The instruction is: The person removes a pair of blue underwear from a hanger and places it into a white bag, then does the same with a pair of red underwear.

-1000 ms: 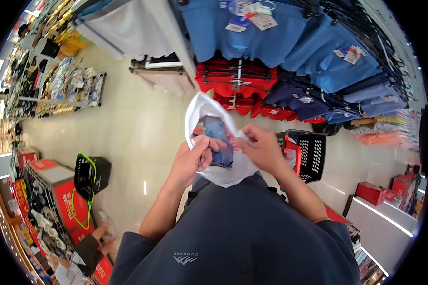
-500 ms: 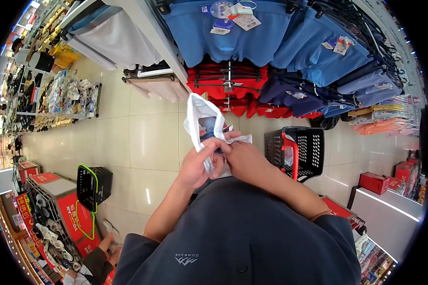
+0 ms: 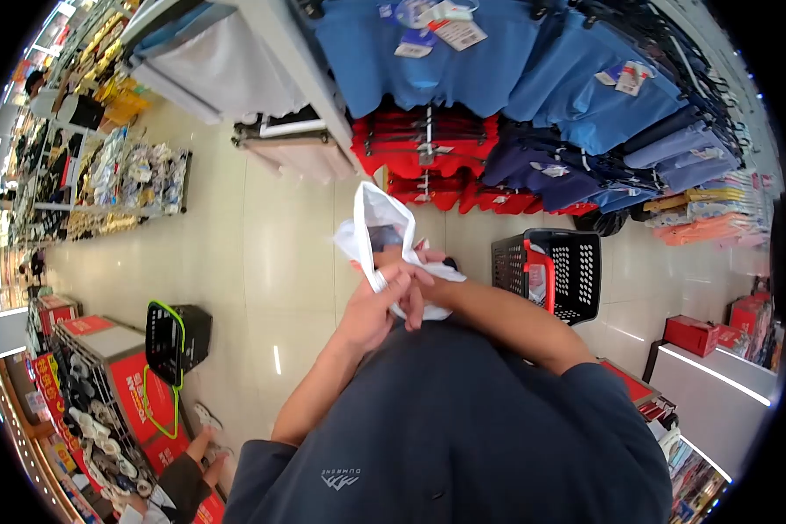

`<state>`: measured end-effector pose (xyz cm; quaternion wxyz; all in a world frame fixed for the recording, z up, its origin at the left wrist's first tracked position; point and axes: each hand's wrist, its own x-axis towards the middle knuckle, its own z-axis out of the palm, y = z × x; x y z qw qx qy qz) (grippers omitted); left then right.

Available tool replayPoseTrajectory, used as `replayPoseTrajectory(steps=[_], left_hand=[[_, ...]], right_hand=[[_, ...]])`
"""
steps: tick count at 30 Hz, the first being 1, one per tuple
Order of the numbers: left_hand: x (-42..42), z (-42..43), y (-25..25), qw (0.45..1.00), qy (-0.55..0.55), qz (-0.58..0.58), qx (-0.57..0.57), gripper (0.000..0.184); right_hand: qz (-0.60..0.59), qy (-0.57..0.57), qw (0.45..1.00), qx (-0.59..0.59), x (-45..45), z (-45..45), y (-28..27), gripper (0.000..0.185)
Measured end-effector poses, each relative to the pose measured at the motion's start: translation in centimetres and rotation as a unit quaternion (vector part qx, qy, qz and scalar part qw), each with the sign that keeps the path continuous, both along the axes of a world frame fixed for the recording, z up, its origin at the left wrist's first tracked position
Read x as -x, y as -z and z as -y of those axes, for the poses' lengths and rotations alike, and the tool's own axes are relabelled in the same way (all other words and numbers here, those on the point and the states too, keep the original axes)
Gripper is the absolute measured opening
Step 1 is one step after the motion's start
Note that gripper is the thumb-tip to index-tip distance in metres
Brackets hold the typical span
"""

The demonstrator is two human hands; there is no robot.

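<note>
A white fabric item (image 3: 359, 229) with a wide, loop-like opening is held up in front of my dark shirt. My left hand (image 3: 384, 301) pinches its near edge with curled fingers. From the right, my forearm runs to the same item, and my right hand (image 3: 389, 257) is partly inside the opening; its fingers are mostly hidden by the fabric and my left hand. Something bluish shows through the opening, too small to make out.
Blue shorts (image 3: 428, 61) and red garments (image 3: 426, 144) hang ahead. A black basket with a red handle (image 3: 572, 271) stands right of my hands; another with green handles (image 3: 192, 341) is at left. A person's legs (image 3: 203, 458) show at lower left.
My right hand has moved from the outer right side of the white item into its opening. My left hand has shifted slightly right and lower, still gripping the edge.
</note>
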<state>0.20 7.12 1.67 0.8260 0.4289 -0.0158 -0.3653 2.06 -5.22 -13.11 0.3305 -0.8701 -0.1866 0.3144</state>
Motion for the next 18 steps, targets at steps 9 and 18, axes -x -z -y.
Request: replayPoseTrajectory(steps=[9,18], left_hand=[[-0.5,-0.2,-0.3,0.994,-0.022,-0.031,0.100,0.030],[-0.3,2.1,-1.0,0.991,0.129,0.034,-0.015,0.030]], right_hand=[[0.053,-0.038,0.995,-0.078,-0.4,4.9,-11.6,0.044],[0.158,0.324,0.923,-0.135,-5.5,1.8,-0.7,0.049]])
